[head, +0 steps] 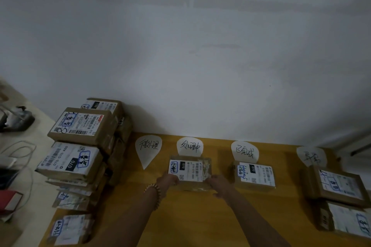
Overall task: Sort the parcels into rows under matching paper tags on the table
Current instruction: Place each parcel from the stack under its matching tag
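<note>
Both my hands hold a small brown parcel (190,170) with a white label, lying on the wooden table (190,216) just under the second paper tag (189,146). My left hand (167,180), with a bead bracelet at the wrist, grips its near left corner. My right hand (218,184) grips its near right corner. Three more paper tags lie along the wall: one at the left (148,149) with bare table below it, a third (244,151) above a single parcel (255,176), and a fourth (311,156) above two parcels (339,186).
Tall stacks of unsorted parcels (80,146) fill the table's left end, reaching the wall. To their left lie cables (18,152) and a red item (10,198) on a pale surface. A grey wall runs behind the table.
</note>
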